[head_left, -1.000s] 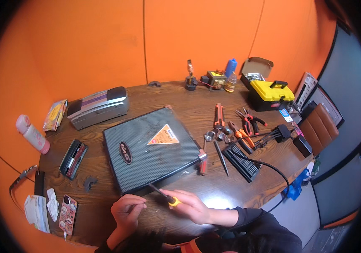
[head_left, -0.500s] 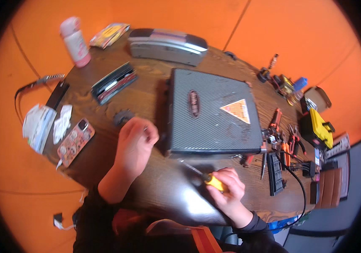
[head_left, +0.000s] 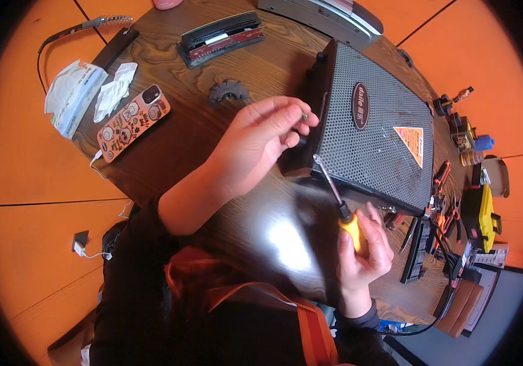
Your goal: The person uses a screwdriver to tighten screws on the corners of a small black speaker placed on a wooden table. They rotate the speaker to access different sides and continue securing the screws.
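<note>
My left hand [head_left: 246, 143] is in the air beside the left side of a black speaker [head_left: 365, 161] with a metal grille. Its thumb and fingers pinch a tiny dark metal piece [head_left: 304, 116], too small to name. My right hand [head_left: 366, 259] is wrapped round the yellow handle of a screwdriver [head_left: 352, 230]. The screwdriver's shaft points up and to the left, its tip over the speaker's near left corner; I cannot tell whether they touch. The speaker lies grille up, with an oval badge and a triangular orange and white sticker on it.
Left of my hands lie a patterned phone [head_left: 133, 124] on a white cable, crumpled tissue [head_left: 115, 91] and a tissue pack [head_left: 75, 97]. Behind them are a black ring-shaped part [head_left: 228, 91] and a long dark case [head_left: 220, 39]. Pliers [head_left: 454, 219] and a yellow toolbox [head_left: 486, 219] stand at right.
The view has shifted, so the table appears closer and turned. My left hand has moved nearer the speaker's left side, still pinched. The screwdriver now points more steeply up toward the speaker's corner.
</note>
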The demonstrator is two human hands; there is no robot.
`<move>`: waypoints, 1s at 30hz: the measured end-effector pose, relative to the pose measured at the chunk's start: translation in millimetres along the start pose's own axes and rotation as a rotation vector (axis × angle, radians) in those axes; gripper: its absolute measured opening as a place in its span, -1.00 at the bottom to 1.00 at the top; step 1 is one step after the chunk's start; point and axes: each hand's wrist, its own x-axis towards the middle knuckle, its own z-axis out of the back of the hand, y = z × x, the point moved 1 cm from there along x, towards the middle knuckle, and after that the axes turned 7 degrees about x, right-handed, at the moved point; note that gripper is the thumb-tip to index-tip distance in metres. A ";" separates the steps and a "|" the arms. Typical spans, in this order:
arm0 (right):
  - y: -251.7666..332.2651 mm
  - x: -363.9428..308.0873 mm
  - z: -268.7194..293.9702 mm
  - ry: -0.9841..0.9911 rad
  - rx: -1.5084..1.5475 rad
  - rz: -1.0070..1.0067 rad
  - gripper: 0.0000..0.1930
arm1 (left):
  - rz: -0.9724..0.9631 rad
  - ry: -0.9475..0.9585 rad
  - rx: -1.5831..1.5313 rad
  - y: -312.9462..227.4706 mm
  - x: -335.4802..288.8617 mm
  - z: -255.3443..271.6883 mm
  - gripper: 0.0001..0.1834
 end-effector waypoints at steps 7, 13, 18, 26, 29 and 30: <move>-2.3 -15.3 -0.3 -0.058 0.155 -0.159 -0.74 | 0.085 0.062 -0.054 -6.0 -9.3 -3.8 -0.86; -3.0 -15.7 0.8 -0.076 0.212 -0.137 -0.76 | 0.121 0.064 0.010 -2.5 -8.3 -10.7 -0.87; -1.7 -15.0 3.4 -0.026 0.155 -0.156 -0.75 | 0.161 0.051 0.104 -3.7 -8.8 -15.7 -0.84; -3.3 -17.4 5.2 -0.027 0.188 -0.176 -0.75 | 0.205 0.022 0.232 -8.2 -9.9 -20.0 -0.87; -3.5 -17.9 5.6 -0.024 0.184 -0.173 -0.74 | 0.219 0.048 0.135 -9.7 -10.2 -18.9 -0.88; -3.5 -18.1 5.7 -0.028 0.187 -0.174 -0.74 | 0.221 0.064 0.090 -10.0 -10.2 -18.6 -0.88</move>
